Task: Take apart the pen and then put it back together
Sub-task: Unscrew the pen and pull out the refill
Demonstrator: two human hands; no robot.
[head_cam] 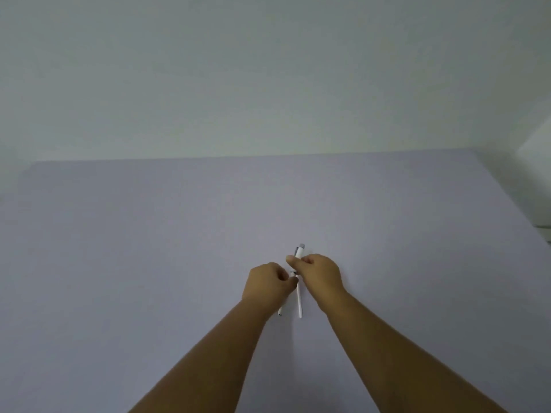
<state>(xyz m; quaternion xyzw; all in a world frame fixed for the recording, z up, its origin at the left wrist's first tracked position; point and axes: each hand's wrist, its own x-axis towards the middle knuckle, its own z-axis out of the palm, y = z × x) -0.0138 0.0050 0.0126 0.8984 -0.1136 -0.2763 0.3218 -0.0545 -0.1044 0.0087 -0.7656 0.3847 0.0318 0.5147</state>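
Table (149, 248): plain pale lilac-grey, no pattern. Wall (238, 70): plain off-white with greenish-grey cast. Barrel (299, 254): white; end cap grey; clip dark, possibly black, too blurred to confirm. Refill (299, 305): white. Tip piece (281, 310): white, dark point at lower end. Object at right edge (536, 174): white, plain.

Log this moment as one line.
left hand: holds tip piece | right hand: holds barrel | pen: apart | surface: table
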